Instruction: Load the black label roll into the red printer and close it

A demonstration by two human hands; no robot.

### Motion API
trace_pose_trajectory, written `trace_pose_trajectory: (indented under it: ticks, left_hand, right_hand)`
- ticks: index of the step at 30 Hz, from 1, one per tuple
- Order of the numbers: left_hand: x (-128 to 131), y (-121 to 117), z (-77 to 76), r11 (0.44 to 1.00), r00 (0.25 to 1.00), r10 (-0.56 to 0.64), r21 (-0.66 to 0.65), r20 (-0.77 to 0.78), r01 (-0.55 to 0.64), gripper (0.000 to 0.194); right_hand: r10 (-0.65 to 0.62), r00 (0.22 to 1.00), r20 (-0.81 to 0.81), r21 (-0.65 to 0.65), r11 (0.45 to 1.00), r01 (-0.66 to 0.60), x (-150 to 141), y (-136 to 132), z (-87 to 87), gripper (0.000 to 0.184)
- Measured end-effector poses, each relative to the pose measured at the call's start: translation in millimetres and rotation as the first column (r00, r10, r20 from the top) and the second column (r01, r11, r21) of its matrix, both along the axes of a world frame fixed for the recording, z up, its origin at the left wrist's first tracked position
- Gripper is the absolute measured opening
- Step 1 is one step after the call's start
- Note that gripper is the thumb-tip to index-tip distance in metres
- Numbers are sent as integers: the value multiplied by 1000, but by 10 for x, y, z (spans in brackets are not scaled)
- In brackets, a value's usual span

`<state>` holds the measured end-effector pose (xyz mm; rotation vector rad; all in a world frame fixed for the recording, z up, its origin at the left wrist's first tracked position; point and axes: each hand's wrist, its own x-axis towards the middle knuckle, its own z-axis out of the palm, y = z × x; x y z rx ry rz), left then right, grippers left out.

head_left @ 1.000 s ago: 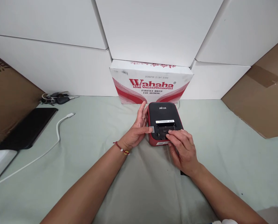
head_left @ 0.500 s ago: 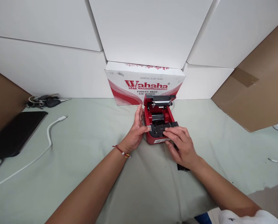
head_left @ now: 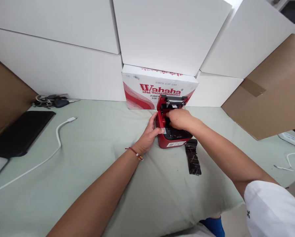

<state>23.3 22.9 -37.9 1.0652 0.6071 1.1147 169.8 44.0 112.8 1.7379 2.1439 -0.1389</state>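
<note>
A small red and black label printer (head_left: pixel 164 143) stands on the cloth with its lid (head_left: pixel 173 98) raised. My left hand (head_left: pixel 149 134) grips its left side, thumb on the front left corner and fingers along the outer wall. My right hand (head_left: pixel 180 119) reaches down into the printer's inside, below the raised lid. Its fingers are curled and mostly hidden, so whatever they hold cannot be made out. Beside the printer's front right corner lies a crinkled strip of black film (head_left: pixel 193 159) with a rolled end.
Behind the printer is a Wahaha water carton (head_left: pixel 139 95) against white boxes (head_left: pixel 157 33). At left lie keys (head_left: pixel 55 101), a dark flat slab (head_left: pixel 21 131) and a white cable (head_left: pixel 59 138). A cardboard panel (head_left: pixel 251 108) stands at right, with another white cable (head_left: pixel 288 161) beyond.
My right hand has moved from the printer's front edge up and into its inside, uncovering the black film strip. My left hand keeps its grip. The view has shifted slightly.
</note>
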Motion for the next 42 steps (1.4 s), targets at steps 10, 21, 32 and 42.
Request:
trace_pose_trajectory:
  ticks: [10,21,32,42]
  left_hand:
    - [0,3,24,1000,1000,8,-24,9,-8,107]
    - [-24,-8,86,999,999,1,-42,37,1,98]
    - [-19,7,65,1000,1000,4,-13,29,-4,93]
    - [-27,8,76,1000,1000,-5,-21,28,6,97]
  right_hand:
    - [-7,951,-308,65,997,29,449,-567,510,33]
    - [-320,947,-30,-109,943,315,1921,-981,78,33]
    - [-106,926,-362,-31,994,102,1334,-1033,-517,43]
    - [-43,827,-561,-106,994,-20,1301,-1067,357,41]
